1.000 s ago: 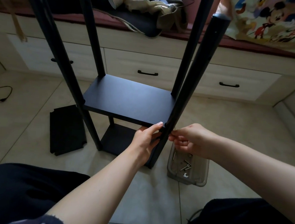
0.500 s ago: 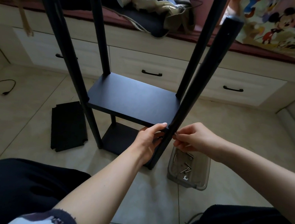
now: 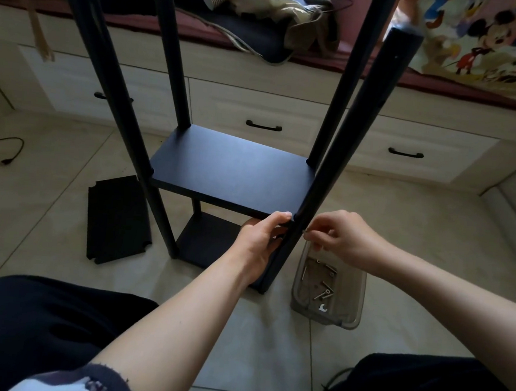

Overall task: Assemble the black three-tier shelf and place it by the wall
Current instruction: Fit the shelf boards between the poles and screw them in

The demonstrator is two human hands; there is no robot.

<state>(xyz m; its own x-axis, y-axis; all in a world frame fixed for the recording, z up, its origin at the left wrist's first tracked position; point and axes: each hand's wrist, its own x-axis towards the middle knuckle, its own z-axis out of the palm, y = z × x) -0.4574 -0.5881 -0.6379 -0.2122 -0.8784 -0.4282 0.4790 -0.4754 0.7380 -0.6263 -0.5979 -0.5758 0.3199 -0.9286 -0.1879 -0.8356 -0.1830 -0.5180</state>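
**Fastening the near right post at the middle board**

The partly built black shelf (image 3: 234,171) stands on the tiled floor (image 3: 268,352), just in front of a low unit of pale drawers (image 3: 263,114). Four black posts rise from it; the middle board (image 3: 230,174) sits above a lower board (image 3: 209,241) close to the floor. The left hand (image 3: 259,242) reaches to the near right corner, fingers curled over the edge of the middle board where it meets the near right post (image 3: 348,147). The right hand (image 3: 340,240) is on the other side of that post, its thumb and fingertips pinching a small metal fastener (image 3: 305,230) held against the post at board height. A third black board (image 3: 117,217) lies flat on the floor to the left of the shelf. A clear plastic tray (image 3: 329,289) holding loose screws rests on the floor just right of the near right post's foot. A black cable (image 3: 11,152) lies at far left.
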